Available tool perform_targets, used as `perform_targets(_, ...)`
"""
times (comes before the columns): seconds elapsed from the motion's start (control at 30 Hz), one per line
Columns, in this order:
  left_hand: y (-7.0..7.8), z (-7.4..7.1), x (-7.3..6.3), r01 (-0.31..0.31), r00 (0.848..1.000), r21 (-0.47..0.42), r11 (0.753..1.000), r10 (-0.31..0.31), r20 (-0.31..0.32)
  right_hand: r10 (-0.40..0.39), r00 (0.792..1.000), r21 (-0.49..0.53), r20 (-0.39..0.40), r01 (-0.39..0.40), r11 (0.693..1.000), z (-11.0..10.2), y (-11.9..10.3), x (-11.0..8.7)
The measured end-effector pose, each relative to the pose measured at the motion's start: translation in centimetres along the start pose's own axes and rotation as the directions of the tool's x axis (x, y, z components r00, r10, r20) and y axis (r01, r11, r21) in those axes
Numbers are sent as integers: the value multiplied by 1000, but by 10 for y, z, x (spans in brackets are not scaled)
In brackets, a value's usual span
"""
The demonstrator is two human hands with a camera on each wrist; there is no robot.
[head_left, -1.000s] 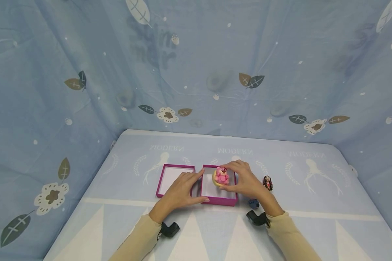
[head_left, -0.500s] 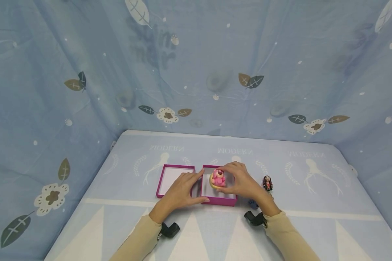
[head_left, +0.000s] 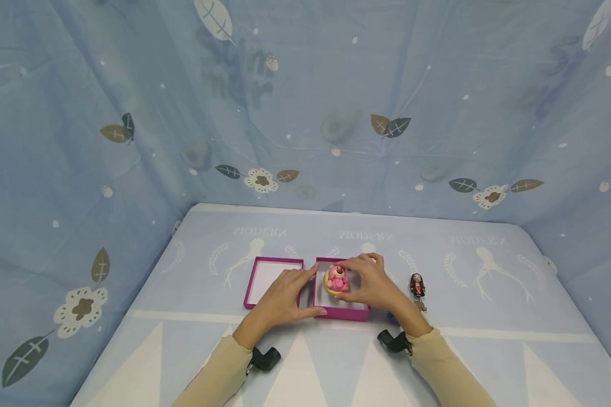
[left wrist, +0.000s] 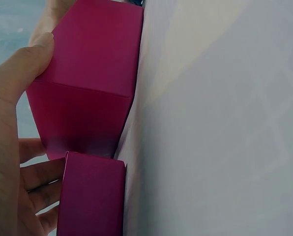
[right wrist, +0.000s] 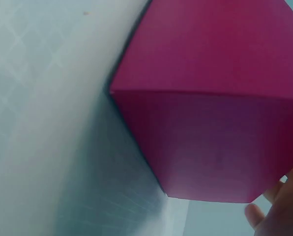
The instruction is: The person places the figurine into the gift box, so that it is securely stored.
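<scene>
In the head view my right hand [head_left: 369, 281] pinches a pink toy bear [head_left: 338, 278] with a yellow rounded base, thumb on the near side and fingers on the far side. The bear is over the inside of a magenta box [head_left: 342, 313]; whether its base touches the bottom is hidden. My left hand [head_left: 281, 298] rests against the box's left side with fingers extended. In the left wrist view its thumb touches the edge of the magenta box [left wrist: 95, 46], and its other fingers lie behind the box and lid. The right wrist view shows mostly the box's outer walls [right wrist: 205, 137].
Left of the box lies its shallow lid [head_left: 274, 260], white inside. A small dark-haired doll [head_left: 417, 285] lies to the right of the box. Near the right wrist are a small brown item [head_left: 420, 306] and a blue item [head_left: 392, 318], mostly covered by the arm.
My right hand has moved a little left and toward me with the bear, still over the box. The brown item has come into sight beside the forearm. My left hand has stayed put.
</scene>
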State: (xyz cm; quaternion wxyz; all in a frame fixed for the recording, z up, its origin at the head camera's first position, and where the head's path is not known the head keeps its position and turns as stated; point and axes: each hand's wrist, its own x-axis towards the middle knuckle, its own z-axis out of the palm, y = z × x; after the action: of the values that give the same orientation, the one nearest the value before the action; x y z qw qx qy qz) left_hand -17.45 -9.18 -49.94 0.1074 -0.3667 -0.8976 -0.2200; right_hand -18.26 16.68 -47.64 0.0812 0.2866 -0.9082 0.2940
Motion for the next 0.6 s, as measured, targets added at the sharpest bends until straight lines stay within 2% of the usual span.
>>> perform_targets(0.27, 1, 0, 0, -5, 1000, 4, 1000, 5, -9, 15, 999, 27, 43, -17, 999, 3, -2, 0)
perform_targets(0.6, 3, -1, 0, 20, 1000, -2, 1000, -20, 19, 43, 996, 29, 75, -45, 999, 1, -6, 3)
